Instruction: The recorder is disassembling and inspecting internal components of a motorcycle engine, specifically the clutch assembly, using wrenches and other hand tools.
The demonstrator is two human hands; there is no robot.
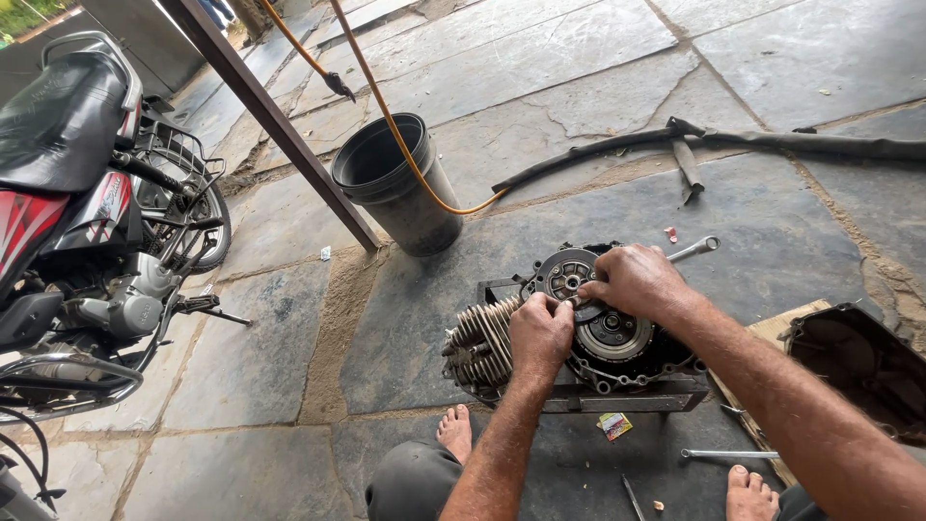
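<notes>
A greasy motorcycle engine, side cover off and round clutch exposed, lies on the stone floor.

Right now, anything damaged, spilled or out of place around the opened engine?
No spill shows. The grey stone floor is cracked. A long black rubber strip lies across it, with silver spanners loose around the finned metal engine. Its dark side cover lies off, to the right. Left hand and right hand are on the round clutch assembly.

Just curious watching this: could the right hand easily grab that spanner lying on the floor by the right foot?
Probably yes. The right hand rests on the engine, and the spanner lies in the open below that forearm, nothing covering it.
</notes>
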